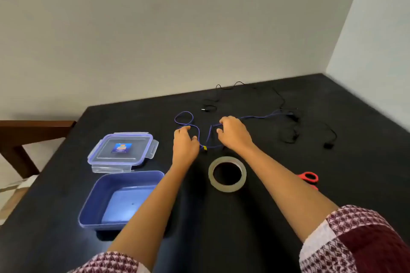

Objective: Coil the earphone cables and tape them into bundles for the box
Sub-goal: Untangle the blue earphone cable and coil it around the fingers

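A blue earphone cable (184, 118) lies stretched and looped across the middle of the black table (266, 217). My left hand (185, 142) pinches it near a loop on the left. My right hand (233, 132) grips a stretch of it a little to the right, and the rest of the cable trails off to the right. Between my hands the cable dips to a small yellow piece (205, 148). A black earphone cable (286, 104) sprawls uncoiled behind. A roll of clear tape (227, 174) lies flat just in front of my hands. The open blue box (119, 199) sits at the front left.
The box's clear lid (122, 149) lies behind the box. Red-handled scissors (309, 178) peek out from behind my right forearm. A wooden chair (26, 137) stands off the table's left edge. Walls close off the back and right.
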